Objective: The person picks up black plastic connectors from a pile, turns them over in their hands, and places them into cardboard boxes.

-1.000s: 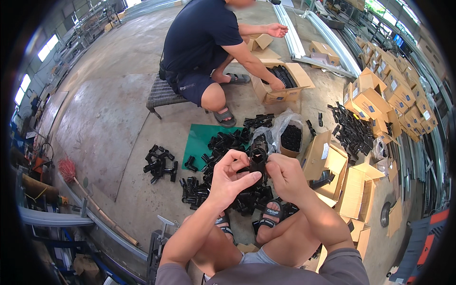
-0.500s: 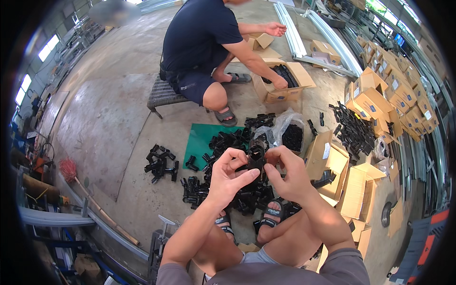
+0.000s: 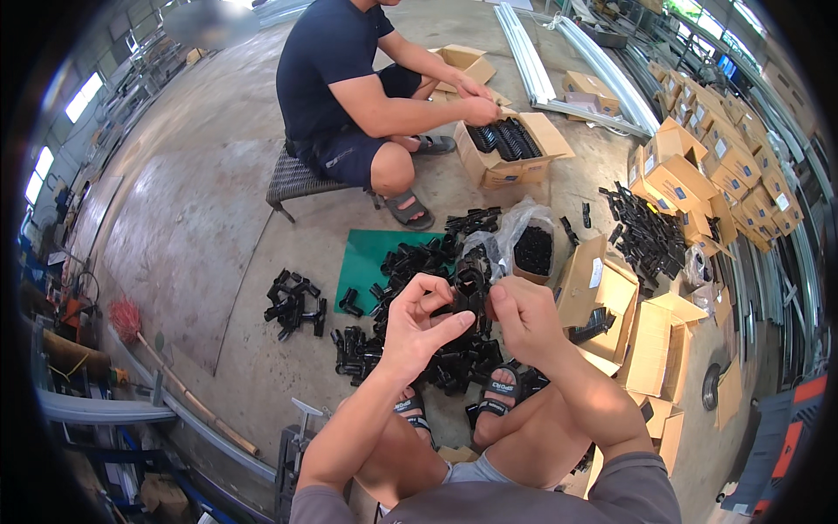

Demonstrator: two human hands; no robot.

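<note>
A black pipe-like fitting (image 3: 470,288) with a round opening is held up before me, over a heap of similar parts. My left hand (image 3: 422,325) grips it from the left, thumb at its lower end and fingers curled at its side. Close against its right side is my right hand (image 3: 530,325), fingers curled in and thumb raised; what its fingertips hold, if anything, is hidden. Below lie many black fittings (image 3: 454,362), partly on a green sheet (image 3: 367,253). A plastic-lined box of small black pieces (image 3: 533,251) stands just beyond my right hand.
Across from me a co-worker (image 3: 332,87) sits on a woven stool (image 3: 301,179), both hands over a carton of black parts (image 3: 506,170). Open cartons (image 3: 659,349) stand at my right, near another black pile (image 3: 646,240). A broom (image 3: 188,389) and metal rail (image 3: 96,397) lie left.
My right hand has closed its fingers beside the fitting; my left keeps its grip. The co-worker has leaned back left and brought both hands together above the carton.
</note>
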